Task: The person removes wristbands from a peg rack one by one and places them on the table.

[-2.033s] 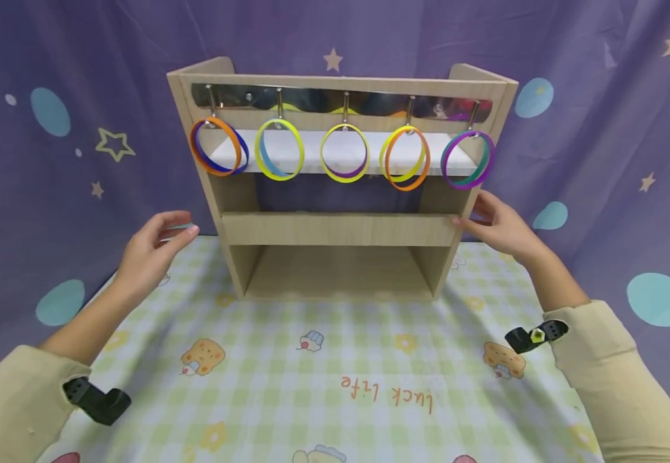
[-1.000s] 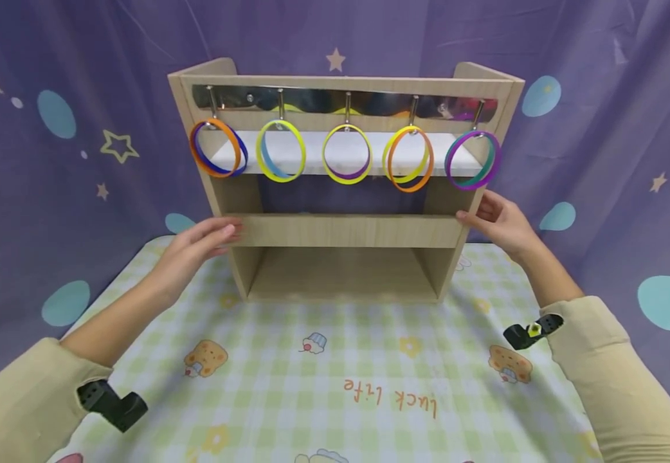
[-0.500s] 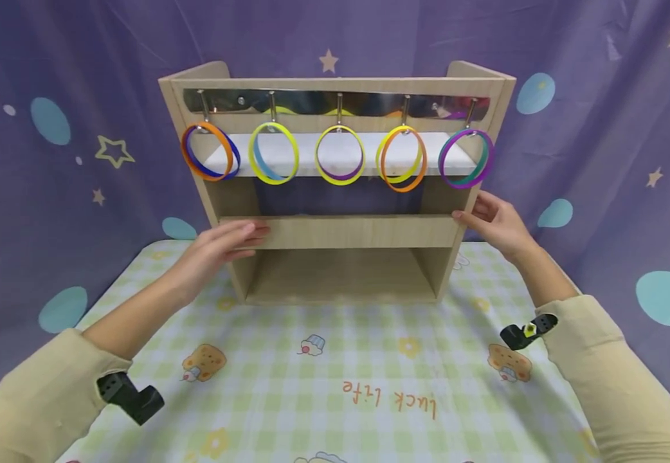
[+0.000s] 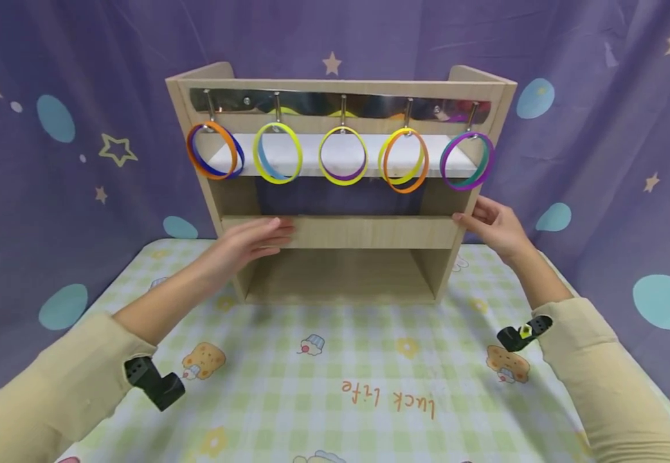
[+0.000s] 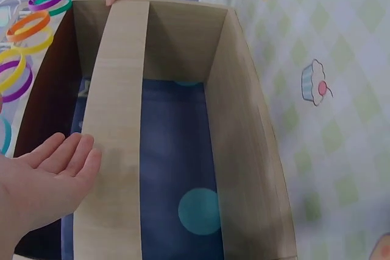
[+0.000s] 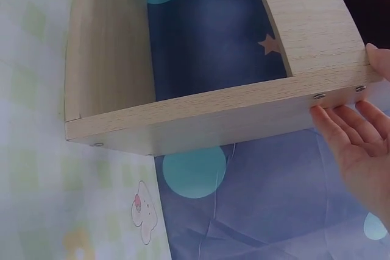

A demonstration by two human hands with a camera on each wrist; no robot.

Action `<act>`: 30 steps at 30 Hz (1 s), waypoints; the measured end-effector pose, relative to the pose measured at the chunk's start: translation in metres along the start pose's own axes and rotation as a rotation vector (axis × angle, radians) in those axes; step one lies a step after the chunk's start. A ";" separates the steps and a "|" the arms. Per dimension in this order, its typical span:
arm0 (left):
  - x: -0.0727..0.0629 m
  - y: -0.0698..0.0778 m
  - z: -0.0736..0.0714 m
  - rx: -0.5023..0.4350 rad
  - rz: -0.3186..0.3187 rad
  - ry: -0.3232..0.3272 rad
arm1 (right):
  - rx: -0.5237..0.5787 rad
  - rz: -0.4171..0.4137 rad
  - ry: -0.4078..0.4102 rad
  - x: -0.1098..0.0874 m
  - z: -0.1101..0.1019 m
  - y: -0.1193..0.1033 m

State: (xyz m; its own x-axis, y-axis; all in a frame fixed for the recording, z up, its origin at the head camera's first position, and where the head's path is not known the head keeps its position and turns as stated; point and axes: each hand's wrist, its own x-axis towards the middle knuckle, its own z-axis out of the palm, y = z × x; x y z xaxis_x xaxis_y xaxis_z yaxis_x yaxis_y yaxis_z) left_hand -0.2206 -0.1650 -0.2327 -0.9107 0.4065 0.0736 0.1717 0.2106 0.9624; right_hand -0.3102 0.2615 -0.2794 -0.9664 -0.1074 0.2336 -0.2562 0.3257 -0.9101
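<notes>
A light wooden shelf unit (image 4: 335,82) stands upright on the table. Across its front, below a white shelf (image 4: 364,145), runs a plain crossbar (image 4: 370,232). My left hand (image 4: 248,243) is held flat before the left half of that bar, fingers straight and pointing right; in the left wrist view the palm (image 5: 49,181) shows, holding nothing. On the right side panel, my right hand (image 4: 499,231) grips the edge at bar height, thumb at the front. Its fingers (image 6: 350,129) lie against the panel's outer face beside two screws in the right wrist view.
A metal hook strip (image 4: 312,103) spans the unit's top front. Paired silicone wristbands hang from its hooks, among them an orange one (image 4: 235,154) and a purple one (image 4: 456,187). A checked cloth (image 4: 289,399) covers the table; a purple curtain (image 4: 370,38) hangs behind.
My left hand has come in from beside the unit's left side and slid rightward along the front of the crossbar. The right hand keeps its grip on the side panel.
</notes>
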 end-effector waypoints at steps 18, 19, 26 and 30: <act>0.022 0.012 0.031 0.036 0.003 0.012 | 0.033 0.002 0.021 -0.003 0.000 0.000; 0.023 0.013 0.032 0.052 -0.006 0.016 | 0.043 -0.007 0.017 -0.003 -0.001 0.001; 0.031 0.022 0.045 0.054 0.026 -0.019 | 0.041 -0.033 0.032 -0.002 0.001 0.002; 0.035 0.028 0.053 0.034 0.048 -0.044 | 0.031 -0.016 0.044 -0.001 0.002 0.003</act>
State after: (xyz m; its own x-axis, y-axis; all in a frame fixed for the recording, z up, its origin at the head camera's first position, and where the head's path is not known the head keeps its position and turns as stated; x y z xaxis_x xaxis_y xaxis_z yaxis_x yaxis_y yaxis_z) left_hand -0.2275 -0.0980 -0.2168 -0.8839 0.4551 0.1075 0.2286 0.2199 0.9484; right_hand -0.3105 0.2612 -0.2832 -0.9623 -0.0703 0.2626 -0.2715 0.2951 -0.9161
